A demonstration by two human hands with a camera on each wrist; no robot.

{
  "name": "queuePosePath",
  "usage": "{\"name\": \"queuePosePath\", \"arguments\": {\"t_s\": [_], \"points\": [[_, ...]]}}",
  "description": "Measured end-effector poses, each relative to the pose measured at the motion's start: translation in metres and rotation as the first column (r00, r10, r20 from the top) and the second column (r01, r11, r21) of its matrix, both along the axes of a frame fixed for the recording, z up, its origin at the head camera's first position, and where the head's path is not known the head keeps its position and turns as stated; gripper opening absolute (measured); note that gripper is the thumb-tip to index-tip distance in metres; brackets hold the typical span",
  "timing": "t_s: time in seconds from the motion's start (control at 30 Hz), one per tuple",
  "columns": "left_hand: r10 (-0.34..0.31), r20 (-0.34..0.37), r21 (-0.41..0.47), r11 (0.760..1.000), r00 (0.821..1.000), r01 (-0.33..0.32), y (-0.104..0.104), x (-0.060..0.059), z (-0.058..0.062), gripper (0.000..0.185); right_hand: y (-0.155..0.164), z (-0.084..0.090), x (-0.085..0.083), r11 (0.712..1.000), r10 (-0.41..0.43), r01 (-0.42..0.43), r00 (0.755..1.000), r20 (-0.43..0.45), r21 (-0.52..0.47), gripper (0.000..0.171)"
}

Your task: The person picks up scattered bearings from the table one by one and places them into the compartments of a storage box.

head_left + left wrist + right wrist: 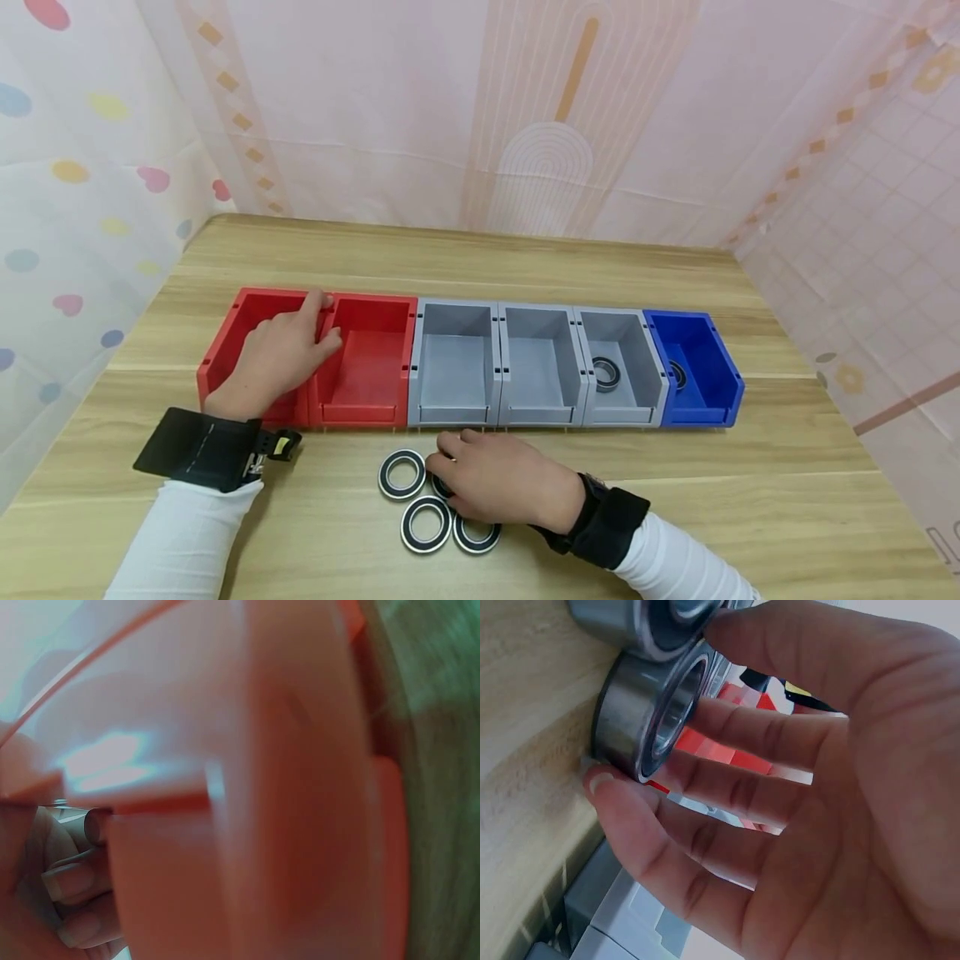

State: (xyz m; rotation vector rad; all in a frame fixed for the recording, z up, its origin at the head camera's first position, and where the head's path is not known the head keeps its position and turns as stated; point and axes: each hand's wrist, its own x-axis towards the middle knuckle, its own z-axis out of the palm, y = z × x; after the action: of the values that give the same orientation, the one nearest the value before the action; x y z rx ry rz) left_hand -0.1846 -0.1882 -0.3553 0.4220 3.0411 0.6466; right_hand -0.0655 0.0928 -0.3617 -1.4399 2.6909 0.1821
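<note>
My right hand (506, 479) curls over a ball bearing (626, 712) on the table, fingertips at its edge; the thumb touches the rim of a neighbouring bearing (651, 630). Beside this hand lie more bearings, one to the left (387, 477), one in front (409, 527) and one partly under the palm (476, 547). My left hand (281, 354) rests over the left red bin (225, 333), its index finger on the wall shared with the second red bin (371, 362). Several fingers show beside a red wall in the left wrist view, holding nothing visible.
Right of the red bins the row continues with three grey bins, the left (457, 358), the middle (542, 358) and the right (637, 358), then a blue bin (705, 367). One bearing (615, 375) lies in the right grey bin, another (681, 375) in the blue one.
</note>
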Motion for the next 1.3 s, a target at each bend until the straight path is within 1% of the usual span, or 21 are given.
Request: {"name": "queuePosePath", "arguments": {"t_s": [0.27,0.47,0.6,0.83,0.93,1.07,1.23,1.3], "points": [[-0.003,-0.009,0.004,1.000,1.000,0.003,0.000,0.000,-0.002,0.052,-0.001,-0.005,0.000,1.000,-0.014,0.014,1.000,-0.025,-0.004,0.035],[-0.004,-0.001,0.002,1.000,1.000,0.004,0.000,0.000,-0.001,0.051,-0.002,-0.007,-0.002,1.000,0.005,-0.007,0.999,-0.048,-0.028,0.033],[-0.005,0.010,0.005,1.000,1.000,0.005,0.000,0.000,-0.001,0.052,-0.002,-0.008,-0.003,0.999,0.021,-0.022,0.999,-0.039,-0.044,0.032],[-0.007,0.008,0.005,1.000,1.000,0.007,0.000,0.000,-0.001,0.052,0.000,-0.006,-0.007,0.998,0.036,-0.037,0.999,-0.021,-0.053,0.031],[-0.008,0.003,0.002,1.000,1.000,0.008,0.000,0.000,-0.001,0.052,0.002,-0.003,-0.009,0.998,0.022,-0.023,1.000,-0.011,-0.055,0.031],[-0.012,0.002,-0.003,1.000,1.000,0.012,0.000,0.000,-0.001,0.051,0.007,0.005,-0.011,0.998,-0.018,0.018,1.000,-0.002,-0.058,0.033],[-0.008,0.006,-0.003,1.000,1.000,0.008,0.000,0.000,0.000,0.052,0.015,0.018,-0.014,0.992,-0.055,0.055,0.998,0.006,-0.111,0.037],[-0.005,0.008,-0.002,1.000,1.000,0.005,0.000,0.000,0.000,0.052,0.019,0.023,-0.016,0.987,-0.067,0.070,0.997,0.023,-0.142,0.038]]}}
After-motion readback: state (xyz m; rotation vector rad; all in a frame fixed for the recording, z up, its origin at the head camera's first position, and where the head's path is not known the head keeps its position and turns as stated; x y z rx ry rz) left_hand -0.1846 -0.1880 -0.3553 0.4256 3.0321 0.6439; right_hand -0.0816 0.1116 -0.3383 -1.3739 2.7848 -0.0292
